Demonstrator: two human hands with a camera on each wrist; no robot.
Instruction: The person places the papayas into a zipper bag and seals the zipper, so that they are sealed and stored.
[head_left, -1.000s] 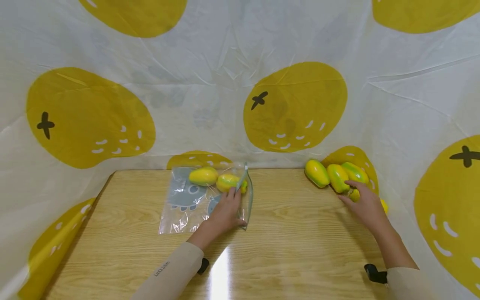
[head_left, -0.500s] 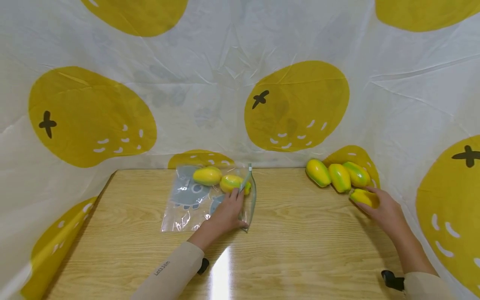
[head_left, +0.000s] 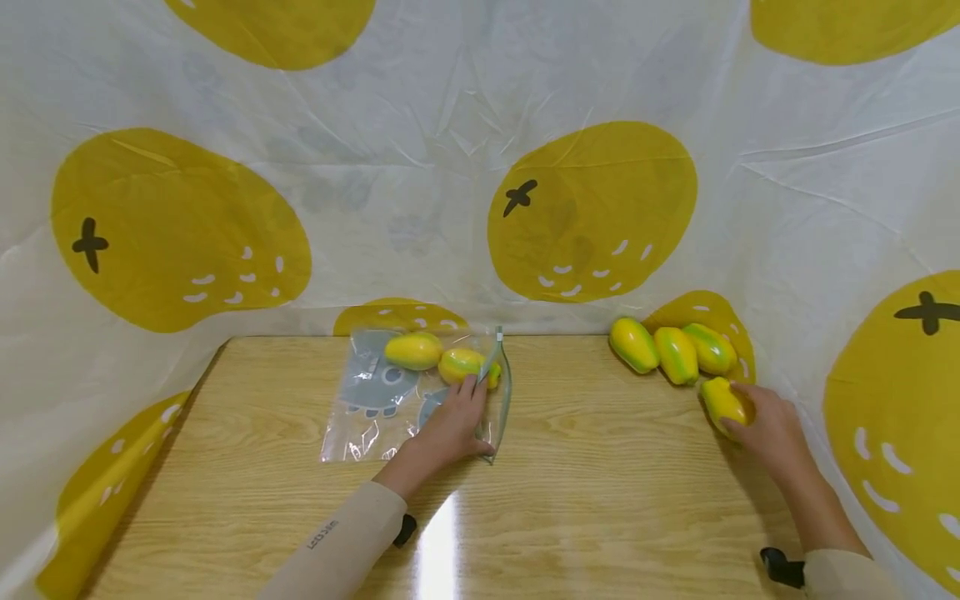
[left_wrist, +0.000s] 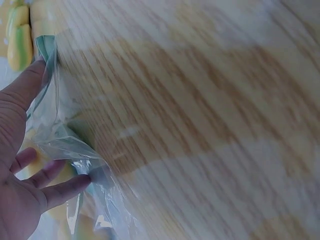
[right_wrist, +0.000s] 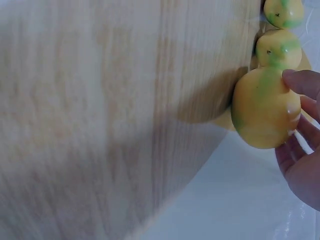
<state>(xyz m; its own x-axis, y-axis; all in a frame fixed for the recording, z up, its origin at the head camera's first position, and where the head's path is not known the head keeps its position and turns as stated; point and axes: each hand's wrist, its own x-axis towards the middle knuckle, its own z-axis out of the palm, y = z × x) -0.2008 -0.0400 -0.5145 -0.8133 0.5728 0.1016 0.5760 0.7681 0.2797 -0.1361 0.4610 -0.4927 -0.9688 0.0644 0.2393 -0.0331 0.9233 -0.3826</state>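
A clear zip bag point(head_left: 341, 442) with a grey-blue cartoon print lies on the table, two yellow-green papayas point(head_left: 414, 351) inside it. My left hand point(head_left: 450, 421) rests at its mouth, fingers spread. In the left wrist view, the thumb touches the green zip strip point(left_wrist: 46, 47) while the fingertips press the clear film apart from it. At the right, my right hand point(head_left: 776, 429) grips another papaya point(head_left: 722, 402) from its right side. The right wrist view shows thumb and fingers round this papaya point(right_wrist: 265, 110).
Three more papayas point(head_left: 677, 356) sit together at the table's back right, just beyond the held one. A white cloth with yellow fruit prints point(head_left: 420, 217) hangs behind and beside the wooden table point(head_left: 585, 483).
My right hand has moved a little right and taken hold of the papaya, which has turned and shifted from the group. The left hand and bag have barely moved.
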